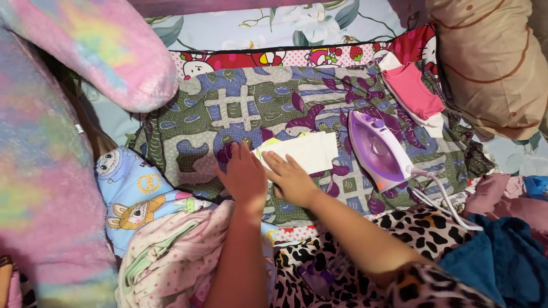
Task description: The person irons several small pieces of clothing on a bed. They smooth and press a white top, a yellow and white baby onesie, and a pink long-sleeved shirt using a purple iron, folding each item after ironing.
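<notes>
Nearest you, at the near edge of the patterned cloth (240, 108), a heap of pale dotted laundry (171, 256) waits by your left arm, within reach. Your left hand (244, 177) and right hand (292, 178) lie side by side, both flat with fingers spread, pinning the near end of the small folded white dotted garment (305, 151) at the cloth's centre, apparently to hold the fold flat. Neither hand grips it. Just right of the garment the purple iron (379, 151) is parked clear of your hands, cord trailing toward you. Beyond it, at the far right corner, a folded pink garment (414, 91) lies set aside
</notes>
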